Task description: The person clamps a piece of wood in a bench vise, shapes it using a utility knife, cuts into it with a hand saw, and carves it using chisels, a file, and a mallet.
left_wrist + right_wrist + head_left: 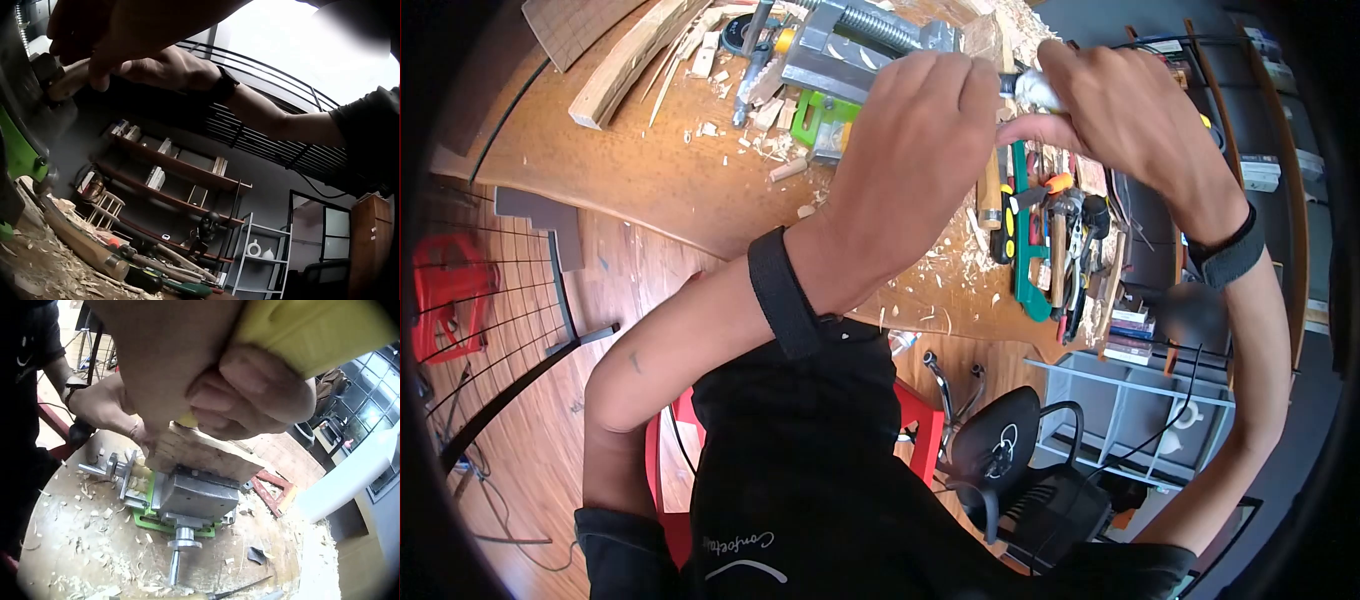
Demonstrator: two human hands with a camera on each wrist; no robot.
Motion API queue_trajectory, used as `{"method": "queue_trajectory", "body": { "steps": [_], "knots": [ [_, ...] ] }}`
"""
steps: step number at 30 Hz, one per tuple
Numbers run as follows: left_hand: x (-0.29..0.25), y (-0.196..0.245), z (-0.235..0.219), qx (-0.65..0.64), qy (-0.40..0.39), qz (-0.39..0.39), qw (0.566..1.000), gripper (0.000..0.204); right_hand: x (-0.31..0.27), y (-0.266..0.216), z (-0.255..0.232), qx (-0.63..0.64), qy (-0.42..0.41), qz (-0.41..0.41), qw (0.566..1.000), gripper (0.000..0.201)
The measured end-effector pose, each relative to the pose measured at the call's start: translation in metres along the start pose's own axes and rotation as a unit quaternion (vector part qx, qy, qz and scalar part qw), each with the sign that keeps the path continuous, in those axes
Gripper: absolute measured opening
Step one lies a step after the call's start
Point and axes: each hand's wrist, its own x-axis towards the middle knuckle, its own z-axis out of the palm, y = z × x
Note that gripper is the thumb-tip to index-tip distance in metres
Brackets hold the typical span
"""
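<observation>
A rough wood block (206,453) stands in the jaws of a grey metal vise (199,495) with a green base. My left hand (915,160) is over the vise, fingers curled down at the block's near end; in the right wrist view the left hand (109,406) grips that end. My right hand (1135,130) is raised at the block's other side, fingers curled round a yellow object (319,331) that fills the right wrist view's top. A whitish piece (1038,90) shows beside its fingers in the head view. The object's working end is hidden.
Hand tools lie around a green tray (1025,240) right of the vise, with a wooden handle (989,195) beside them. Shavings cover parts of the wooden table (730,210). A curved wood piece (630,70) lies at the left; a red square (272,494) is behind the vise.
</observation>
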Motion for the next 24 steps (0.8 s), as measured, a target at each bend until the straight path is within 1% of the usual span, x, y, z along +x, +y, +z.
{"method": "queue_trajectory", "body": {
  "steps": [1, 2, 3, 4, 6, 7, 9, 10, 12, 16, 18, 19, 21, 22, 23, 24],
  "knots": [
    [0.001, 0.002, -0.002, 0.000, -0.001, 0.003, 1.000, 0.016, 0.002, 0.005, 0.002, -0.007, 0.013, -0.008, 1.000, 0.072],
    [0.002, 0.004, -0.006, -0.015, -0.033, -0.036, 0.999, 0.034, 0.005, 0.010, 0.006, -0.013, 0.027, -0.017, 0.999, 0.071],
    [0.002, 0.004, -0.008, -0.030, -0.065, -0.075, 0.995, 0.051, 0.008, 0.019, 0.014, -0.005, 0.057, -0.036, 0.998, 0.076],
    [0.002, 0.002, -0.006, -0.030, -0.066, -0.074, 0.995, 0.051, 0.008, 0.019, 0.007, -0.004, 0.057, -0.034, 0.998, 0.076],
    [0.003, -0.006, -0.001, -0.071, -0.031, -0.025, 0.997, 0.037, 0.013, 0.018, -0.012, -0.001, -0.025, -0.035, 0.999, 0.078],
    [0.004, -0.008, -0.002, -0.071, -0.031, -0.025, 0.997, 0.037, 0.013, 0.018, -0.006, -0.001, -0.025, -0.036, 0.999, 0.078],
    [0.006, -0.010, -0.005, -0.084, -0.060, -0.027, 0.994, 0.047, 0.013, 0.019, 0.011, -0.008, 0.044, -0.054, 0.998, 0.081],
    [0.006, -0.010, -0.004, -0.083, -0.059, -0.028, 0.994, 0.047, 0.014, 0.018, 0.009, -0.008, 0.045, -0.056, 0.997, 0.081],
    [0.004, -0.011, -0.002, -0.064, -0.066, -0.008, 0.996, 0.050, 0.015, 0.016, 0.006, -0.013, 0.007, -0.044, 0.999, 0.085],
    [0.001, -0.010, 0.004, -0.044, -0.052, -0.009, 0.998, 0.050, 0.019, 0.018, 0.000, -0.023, 0.028, -0.052, 0.998, 0.085],
    [0.001, -0.011, 0.006, -0.040, -0.052, -0.012, 0.998, 0.050, 0.025, 0.021, -0.016, -0.091, -0.106, -0.065, 0.988, 0.083],
    [0.002, -0.010, 0.004, -0.041, -0.053, -0.012, 0.998, 0.050, 0.024, 0.021, -0.016, -0.090, -0.106, -0.066, 0.988, 0.083],
    [0.005, -0.009, -0.001, -0.049, -0.079, -0.028, 0.995, 0.050, 0.024, 0.022, -0.016, -0.112, -0.116, -0.064, 0.985, 0.071],
    [0.005, -0.009, -0.002, -0.048, -0.078, -0.029, 0.995, 0.050, 0.023, 0.022, -0.009, -0.112, -0.116, -0.066, 0.985, 0.071],
    [0.005, -0.009, -0.002, -0.047, -0.075, -0.027, 0.996, 0.050, 0.020, 0.022, 0.003, -0.075, -0.017, -0.080, 0.994, 0.077],
    [0.006, -0.008, -0.003, -0.046, -0.072, -0.026, 0.996, 0.049, 0.019, 0.023, 0.011, -0.036, 0.083, -0.093, 0.992, 0.084]
  ]
}}
